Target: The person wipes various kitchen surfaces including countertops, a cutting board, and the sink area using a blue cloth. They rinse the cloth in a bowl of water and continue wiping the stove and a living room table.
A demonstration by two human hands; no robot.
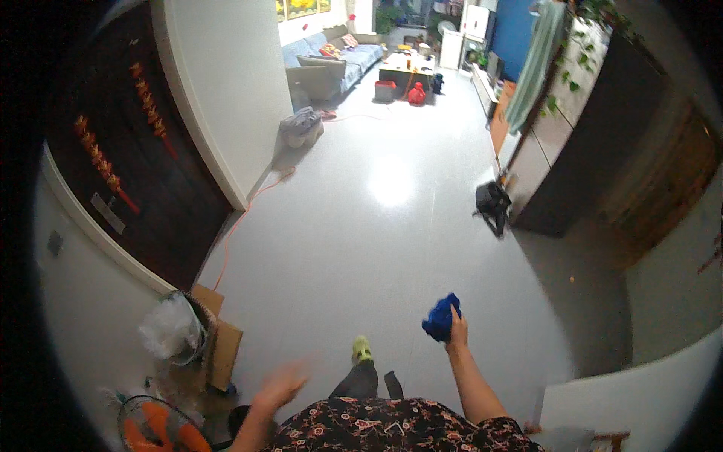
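A crumpled blue cloth [441, 318] is gripped in my right hand [458, 332], held out over the grey floor [339, 243] at front right. My left hand [285, 381] swings low on the left, blurred by motion. Nothing shows in it, and its fingers look loosely extended. Below, one foot in a yellow-green slipper [361, 349] is forward on the floor.
Left stand cardboard boxes [226, 350], a bin with a clear plastic liner [172, 330] and an orange-bladed fan [161, 426]. An orange cord [227, 248] runs along the floor by the dark door [130, 141]. A black bag [492, 200] sits beside the cabinet [556, 130]. Ahead are a sofa [361, 56] and table [404, 73].
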